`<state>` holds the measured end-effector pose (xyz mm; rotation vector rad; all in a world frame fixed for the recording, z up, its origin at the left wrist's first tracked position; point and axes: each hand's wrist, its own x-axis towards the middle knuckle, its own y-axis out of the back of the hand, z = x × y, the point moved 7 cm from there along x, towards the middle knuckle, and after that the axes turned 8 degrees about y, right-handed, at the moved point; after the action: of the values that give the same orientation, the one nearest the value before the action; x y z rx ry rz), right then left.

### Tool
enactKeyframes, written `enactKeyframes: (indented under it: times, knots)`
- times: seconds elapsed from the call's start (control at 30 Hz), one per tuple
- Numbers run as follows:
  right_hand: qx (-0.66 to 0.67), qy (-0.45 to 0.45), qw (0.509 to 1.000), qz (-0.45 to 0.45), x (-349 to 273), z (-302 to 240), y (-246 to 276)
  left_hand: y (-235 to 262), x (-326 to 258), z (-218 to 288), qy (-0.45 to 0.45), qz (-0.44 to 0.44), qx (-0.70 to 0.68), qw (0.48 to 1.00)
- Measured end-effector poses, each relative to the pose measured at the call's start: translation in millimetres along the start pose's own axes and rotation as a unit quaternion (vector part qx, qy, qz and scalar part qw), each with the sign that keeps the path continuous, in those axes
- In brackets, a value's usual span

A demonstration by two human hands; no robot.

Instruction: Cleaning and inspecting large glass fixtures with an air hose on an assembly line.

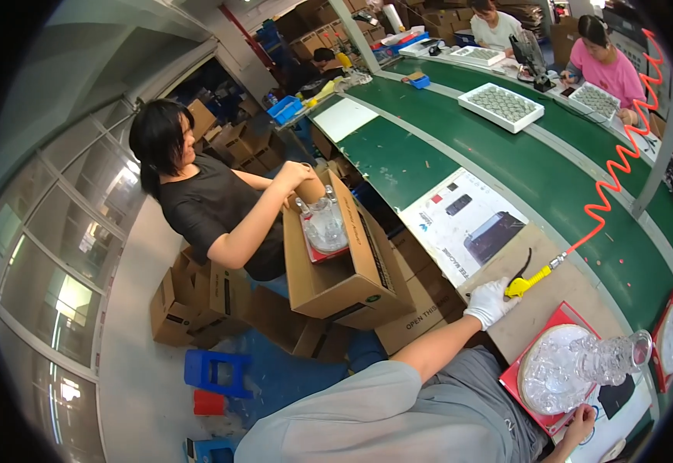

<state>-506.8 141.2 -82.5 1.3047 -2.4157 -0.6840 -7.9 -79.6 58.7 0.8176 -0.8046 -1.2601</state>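
Note:
My left hand point(489, 302), in a white glove, grips the yellow handle of an air blow gun point(523, 285) that lies on a brown cardboard sheet point(541, 312). An orange coiled hose point(620, 171) runs up from the gun. Just beyond it, a red tray point(512, 380) holds a round clear glass plate point(546, 369) with a clear glass decanter point(610, 356) lying on it. My bare right hand point(581, 423) pinches the near corner of that red tray.
A green conveyor belt point(429, 158) carries a printed flat carton point(467, 220) and white trays point(500, 106) of several small parts. A co-worker in black reaches into an open cardboard box point(344, 282) with glassware. A second red tray point(672, 339) is at right. Two people sit across the belt.

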Motion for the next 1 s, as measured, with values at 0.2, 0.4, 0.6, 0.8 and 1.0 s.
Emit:
enactKeyframes:
  times: [0.2,0.4,0.6,0.8,1.0]
  knots:
    - [0.131,-0.058,0.989,-0.046,-16,-49,-11,4,1,-6,0.001,0.007,-0.005,1.0]
    - [0.142,-0.056,0.987,-0.042,-24,-61,0,-1,4,-8,-0.008,0.012,-0.028,0.999]
    - [0.173,-0.061,0.983,-0.023,-66,-20,45,8,-6,-8,-0.011,0.014,-0.038,0.999]
    - [-0.071,-0.199,0.969,-0.125,-170,-38,89,16,-62,-22,-0.005,-0.09,-0.037,0.995]
    - [-0.182,-0.155,0.956,-0.17,-227,-18,116,6,-148,-55,0.053,-0.147,-0.13,0.979]
